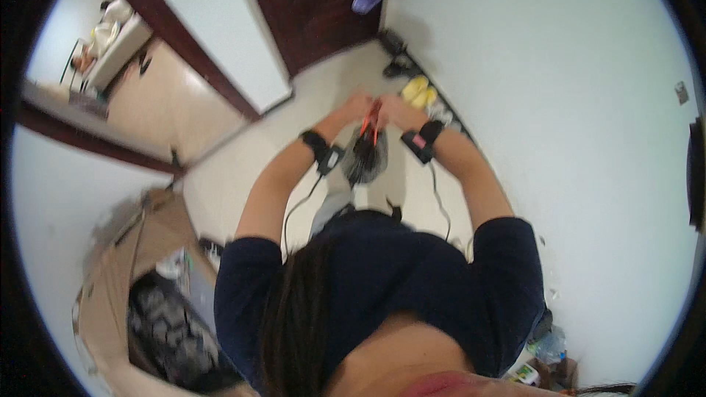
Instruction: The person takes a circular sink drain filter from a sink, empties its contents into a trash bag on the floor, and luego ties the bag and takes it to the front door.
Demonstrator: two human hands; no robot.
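Both my hands meet in front of me at the top of a dark translucent plastic bag (362, 160), which hangs below them. My left hand (358, 107) and my right hand (392, 112) grip its orange-red drawstring or handles (370, 127) from either side. The bag bunches towards its top and looks dark inside. The fingers are blurred, so their exact hold is hard to tell. A black strap with a small wired device sits on each wrist.
Yellow shoes (418, 92) and black shoes (398, 66) line the right wall, near a dark wooden door (314, 5). At lower left stands an open cardboard box (160, 220) with a patterned dark item inside. A doorway at left shows a person on a bed.
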